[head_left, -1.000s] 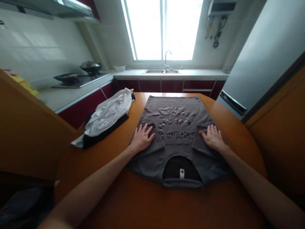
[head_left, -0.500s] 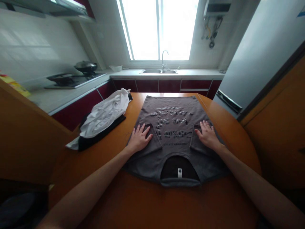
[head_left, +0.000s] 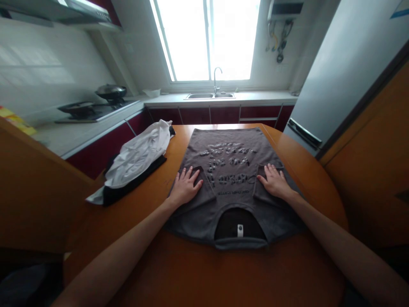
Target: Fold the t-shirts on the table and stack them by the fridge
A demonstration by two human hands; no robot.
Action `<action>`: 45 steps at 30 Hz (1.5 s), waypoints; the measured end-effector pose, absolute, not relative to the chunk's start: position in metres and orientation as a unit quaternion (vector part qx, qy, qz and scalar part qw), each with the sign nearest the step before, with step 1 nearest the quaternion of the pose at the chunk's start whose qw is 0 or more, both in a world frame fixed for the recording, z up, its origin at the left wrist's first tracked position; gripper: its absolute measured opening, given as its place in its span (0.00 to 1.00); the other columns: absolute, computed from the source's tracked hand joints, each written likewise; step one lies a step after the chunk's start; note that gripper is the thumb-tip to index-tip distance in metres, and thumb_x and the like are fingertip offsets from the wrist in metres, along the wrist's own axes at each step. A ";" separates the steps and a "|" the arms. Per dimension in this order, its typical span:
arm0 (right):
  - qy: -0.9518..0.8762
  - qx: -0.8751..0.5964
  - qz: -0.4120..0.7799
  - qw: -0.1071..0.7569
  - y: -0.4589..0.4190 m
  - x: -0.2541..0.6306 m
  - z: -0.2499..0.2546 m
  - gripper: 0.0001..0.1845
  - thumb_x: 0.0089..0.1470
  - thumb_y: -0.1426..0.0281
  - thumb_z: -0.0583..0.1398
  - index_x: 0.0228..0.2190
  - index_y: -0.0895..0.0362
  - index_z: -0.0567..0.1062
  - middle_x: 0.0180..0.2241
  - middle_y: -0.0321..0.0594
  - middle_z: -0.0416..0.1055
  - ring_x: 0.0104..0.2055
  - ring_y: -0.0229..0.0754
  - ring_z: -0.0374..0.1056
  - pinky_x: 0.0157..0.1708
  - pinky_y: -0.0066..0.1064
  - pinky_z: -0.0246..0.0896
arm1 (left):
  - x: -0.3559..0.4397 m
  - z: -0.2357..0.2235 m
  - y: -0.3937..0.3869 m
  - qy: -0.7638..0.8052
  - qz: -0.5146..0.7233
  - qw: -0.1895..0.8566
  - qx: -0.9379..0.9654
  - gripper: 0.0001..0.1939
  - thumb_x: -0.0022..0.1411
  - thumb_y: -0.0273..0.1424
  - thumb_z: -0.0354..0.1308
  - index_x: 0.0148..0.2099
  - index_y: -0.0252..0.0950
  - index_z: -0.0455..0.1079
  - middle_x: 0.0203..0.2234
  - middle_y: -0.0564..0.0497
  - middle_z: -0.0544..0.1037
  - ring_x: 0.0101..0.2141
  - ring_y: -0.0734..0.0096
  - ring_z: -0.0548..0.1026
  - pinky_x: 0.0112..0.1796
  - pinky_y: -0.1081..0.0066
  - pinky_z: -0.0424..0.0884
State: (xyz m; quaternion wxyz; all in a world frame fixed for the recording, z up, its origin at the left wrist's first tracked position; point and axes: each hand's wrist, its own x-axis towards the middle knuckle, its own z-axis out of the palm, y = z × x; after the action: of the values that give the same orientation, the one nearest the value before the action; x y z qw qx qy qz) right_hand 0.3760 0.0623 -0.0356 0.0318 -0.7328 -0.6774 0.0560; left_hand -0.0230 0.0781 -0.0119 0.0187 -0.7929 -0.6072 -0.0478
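A dark grey T-shirt (head_left: 231, 170) lies flat on the wooden table (head_left: 204, 273), its collar toward me and its hem at the far side. Glossy lettering covers the chest, upside down from where I look. A small white label shows inside the neck opening. Both sleeves are turned inward over the body. My left hand (head_left: 185, 186) rests flat on the left sleeve with fingers spread. On the right sleeve, my right hand (head_left: 274, 181) lies with its fingers stretched out. Neither hand grips the cloth.
Heaped white and black clothes (head_left: 136, 160) lie at the table's left edge. Beyond the table, a counter holds a sink (head_left: 209, 96); a stove with a lidded pan (head_left: 110, 92) is at the left. A fridge (head_left: 338, 76) stands on the right.
The camera view has shifted slightly. My right hand has slid a little on the right sleeve; the left hand stays in place on the shirt.
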 end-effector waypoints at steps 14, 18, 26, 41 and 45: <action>-0.675 -0.734 0.062 0.036 0.057 0.370 -0.025 0.43 0.67 0.50 0.41 0.70 0.69 0.50 0.73 0.56 0.38 0.75 0.54 0.34 0.69 0.55 0.36 | -0.022 -0.010 0.077 -0.609 -0.044 0.019 -0.792 0.32 0.73 0.49 0.44 0.73 0.41 0.57 0.72 0.44 0.52 0.70 0.45 0.49 0.66 0.45 0.48; -0.676 -0.734 0.058 0.038 0.055 0.369 -0.024 0.43 0.67 0.51 0.41 0.70 0.69 0.50 0.73 0.55 0.39 0.75 0.54 0.35 0.69 0.55 0.36 | -0.022 -0.010 0.078 -0.610 -0.044 0.021 -0.791 0.32 0.73 0.49 0.44 0.73 0.42 0.57 0.72 0.44 0.52 0.70 0.44 0.50 0.66 0.45 0.48; -0.674 -0.735 0.061 0.039 0.056 0.369 -0.025 0.43 0.67 0.50 0.41 0.70 0.69 0.50 0.73 0.55 0.38 0.75 0.53 0.34 0.70 0.54 0.34 | -0.023 -0.010 0.078 -0.611 -0.037 0.014 -0.791 0.32 0.73 0.49 0.43 0.73 0.42 0.56 0.72 0.44 0.52 0.70 0.45 0.49 0.66 0.45 0.48; -0.751 -0.650 0.045 0.103 0.041 0.341 -0.025 0.39 0.68 0.51 0.42 0.70 0.62 0.53 0.73 0.53 0.40 0.75 0.52 0.35 0.69 0.57 0.34 | 0.009 -0.005 0.031 -0.436 -0.073 -0.033 -0.896 0.30 0.74 0.48 0.44 0.73 0.47 0.53 0.72 0.49 0.50 0.71 0.54 0.45 0.67 0.45 0.45; -0.753 -0.652 0.060 0.066 0.040 0.338 -0.028 0.39 0.68 0.51 0.42 0.70 0.62 0.54 0.73 0.53 0.38 0.75 0.52 0.33 0.69 0.57 0.31 | 0.009 -0.007 0.032 -0.441 -0.058 -0.041 -0.895 0.30 0.74 0.50 0.44 0.73 0.48 0.53 0.73 0.50 0.49 0.72 0.53 0.44 0.67 0.45 0.45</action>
State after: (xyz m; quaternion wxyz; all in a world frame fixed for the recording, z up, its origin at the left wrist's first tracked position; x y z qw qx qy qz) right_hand 0.3378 0.0396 -0.0278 0.0661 -0.6519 -0.7530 0.0602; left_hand 0.0094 0.0319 -0.0071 -0.0405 -0.8948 -0.4409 -0.0576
